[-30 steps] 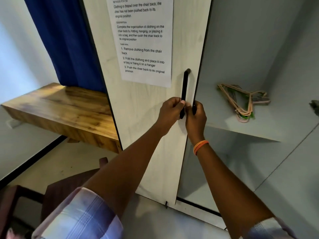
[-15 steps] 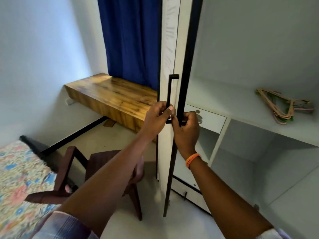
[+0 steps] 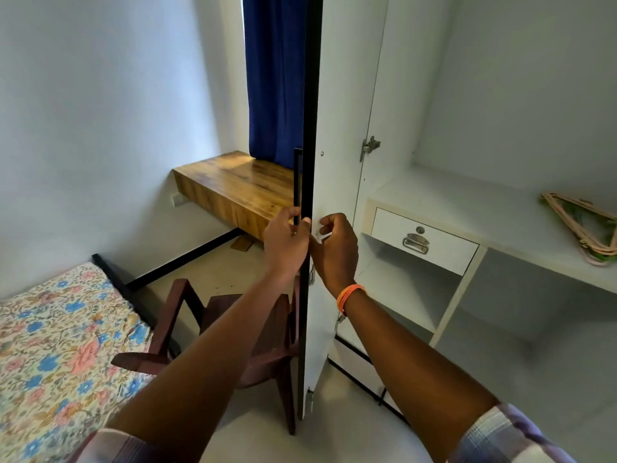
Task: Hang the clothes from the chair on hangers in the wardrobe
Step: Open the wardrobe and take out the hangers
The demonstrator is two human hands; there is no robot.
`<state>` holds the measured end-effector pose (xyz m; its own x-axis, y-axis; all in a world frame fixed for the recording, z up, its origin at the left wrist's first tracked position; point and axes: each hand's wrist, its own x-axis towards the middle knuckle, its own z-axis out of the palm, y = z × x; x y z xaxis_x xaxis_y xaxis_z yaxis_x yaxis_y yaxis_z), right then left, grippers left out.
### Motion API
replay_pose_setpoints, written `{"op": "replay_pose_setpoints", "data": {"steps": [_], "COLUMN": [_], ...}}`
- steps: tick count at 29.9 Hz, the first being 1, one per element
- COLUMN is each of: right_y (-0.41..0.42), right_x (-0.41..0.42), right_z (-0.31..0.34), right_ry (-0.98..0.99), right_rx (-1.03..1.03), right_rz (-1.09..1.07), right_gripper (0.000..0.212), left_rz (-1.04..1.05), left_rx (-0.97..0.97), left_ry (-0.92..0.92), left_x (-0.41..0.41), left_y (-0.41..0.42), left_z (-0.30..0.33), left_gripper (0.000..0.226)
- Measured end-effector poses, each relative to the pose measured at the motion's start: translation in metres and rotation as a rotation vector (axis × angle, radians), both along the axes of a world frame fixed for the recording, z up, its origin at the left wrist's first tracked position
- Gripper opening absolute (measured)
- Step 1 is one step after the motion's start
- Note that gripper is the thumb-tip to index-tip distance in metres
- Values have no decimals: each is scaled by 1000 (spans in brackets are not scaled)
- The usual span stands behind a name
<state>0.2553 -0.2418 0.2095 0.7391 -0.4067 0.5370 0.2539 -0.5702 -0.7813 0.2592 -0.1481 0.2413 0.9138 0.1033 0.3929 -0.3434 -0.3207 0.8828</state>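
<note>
Item: tall white-laminate wardrobe door with black edge band [image 3: 309, 162], now seen edge-on, where half a second ago it was only partly swung and a second ago its printed-notice face was square to the camera; the wardrobe interior is thereby exposed, which is judged to clear the way for the hanging step

Left hand [image 3: 283, 243]: fingers curled round the slim black bar handle [image 3: 296, 182] on the door's outer face

Right hand [image 3: 335, 250]: fingers curled and pinched at the door's inner face near its edge; what is pinched is too small to tell; an orange band is worn at the wrist

Bundle of peach and green clothes hangers [image 3: 582, 230]: laid flat on the pale wardrobe shelf [image 3: 467, 208], well apart from both hands, untouched

Dark brown wooden chair [image 3: 230, 332]: stood on the floor just beside the door, partly hidden by the left forearm; no clothes can be made out on the visible part

Fittings: small white drawer with metal pull and lock [image 3: 422, 242] under the shelf; open compartments below

Room: pale light floor [image 3: 207, 279]; wall-mounted wooden desk slab [image 3: 233, 188]; deep blue curtain [image 3: 273, 78]; bed with floral-print cover [image 3: 56, 345] at lower left; plain pale walls
</note>
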Motion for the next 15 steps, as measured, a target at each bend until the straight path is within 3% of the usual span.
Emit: {"op": "replay_pose_setpoints", "data": {"steps": [3, 7, 10, 15], "right_y": [-6, -32, -63, -147], "right_x": [3, 5, 4, 2], "right_z": [-7, -11, -10, -4], "right_ry": [3, 5, -22, 5], "right_rx": [59, 218, 204, 232], "right_rz": [34, 26, -34, -178], "right_gripper": [33, 16, 9, 7], "left_rz": [91, 162, -38, -196], "left_rx": [4, 159, 128, 124], "left_ry": [-136, -392, -303, -175], "left_x": [-8, -17, -10, 6], "left_y": [-2, -25, -62, -147], "left_z": [3, 12, 15, 3], "left_gripper": [30, 27, 24, 21]}}
